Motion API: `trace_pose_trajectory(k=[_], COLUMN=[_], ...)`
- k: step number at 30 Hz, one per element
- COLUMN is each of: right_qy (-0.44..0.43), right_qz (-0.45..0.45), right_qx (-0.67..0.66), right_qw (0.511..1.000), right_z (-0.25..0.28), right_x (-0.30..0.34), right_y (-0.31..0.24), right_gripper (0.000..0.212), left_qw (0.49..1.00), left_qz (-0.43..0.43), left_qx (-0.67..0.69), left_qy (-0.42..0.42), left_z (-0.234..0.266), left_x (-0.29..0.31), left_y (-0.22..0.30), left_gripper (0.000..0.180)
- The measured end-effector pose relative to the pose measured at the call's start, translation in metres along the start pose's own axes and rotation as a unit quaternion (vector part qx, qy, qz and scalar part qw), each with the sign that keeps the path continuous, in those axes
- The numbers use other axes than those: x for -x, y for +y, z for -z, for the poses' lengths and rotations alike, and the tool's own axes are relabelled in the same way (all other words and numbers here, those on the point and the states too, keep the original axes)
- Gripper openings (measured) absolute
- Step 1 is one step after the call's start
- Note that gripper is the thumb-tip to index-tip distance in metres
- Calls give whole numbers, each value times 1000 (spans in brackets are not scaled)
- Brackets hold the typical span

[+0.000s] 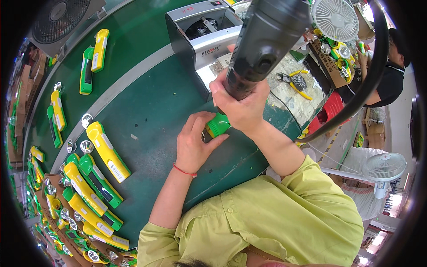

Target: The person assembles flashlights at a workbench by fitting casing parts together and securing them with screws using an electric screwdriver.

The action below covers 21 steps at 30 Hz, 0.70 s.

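Observation:
My right hand [242, 104] is wrapped round the lower end of a large black electric screwdriver [263, 44], which slants down over the table. My left hand [192, 143] steadies a green flashlight [219, 125], its ribbed round end facing my right hand. The screwdriver's tip is hidden behind my right hand, so I cannot tell whether it touches the flashlight. To the left of my hands, on the green table [151, 147], lies a yellow flashlight [107, 151] beside a green one [100, 180], with silver reflector cups near their ends.
A grey metal tape dispenser [207, 35] stands beyond my hands. Yellow-handled cutters [296, 82] lie on the worn mat at right. Flashlights [100, 51] rest along the green belt at left. A black cable [378, 66] loops at right; a co-worker [389, 71] sits beyond.

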State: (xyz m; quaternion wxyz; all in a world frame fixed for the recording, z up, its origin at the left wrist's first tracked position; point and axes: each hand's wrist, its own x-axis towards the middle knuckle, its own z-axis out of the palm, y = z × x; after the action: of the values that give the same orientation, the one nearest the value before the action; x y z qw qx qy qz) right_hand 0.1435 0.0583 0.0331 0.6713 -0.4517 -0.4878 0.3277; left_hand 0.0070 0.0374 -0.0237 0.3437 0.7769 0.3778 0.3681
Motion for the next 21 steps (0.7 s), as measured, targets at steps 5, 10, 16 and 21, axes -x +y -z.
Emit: trace_pose_trajectory(k=[5,10,16,21], right_qy=[-24,-53,-41,73], right_qz=[-25,72,62,205], right_qx=[-91,-32,-22,-129], right_qw=[995,995,997,967], right_z=[3,11,17,43], right_x=[3,6,5,-44], right_y=[-1,9,4,-21], right_gripper=[51,61,73,30], left_qw=[995,999,1000,998], left_qz=[-45,-17,3,-36], left_qx=[-83,-33,-25,-52], left_qy=[18,8,-20,7], left_z=[0,0,3,-1], left_x=[0,-5,-5,-10], left_y=[2,0,3,-2], left_gripper=[46,46,45,47])
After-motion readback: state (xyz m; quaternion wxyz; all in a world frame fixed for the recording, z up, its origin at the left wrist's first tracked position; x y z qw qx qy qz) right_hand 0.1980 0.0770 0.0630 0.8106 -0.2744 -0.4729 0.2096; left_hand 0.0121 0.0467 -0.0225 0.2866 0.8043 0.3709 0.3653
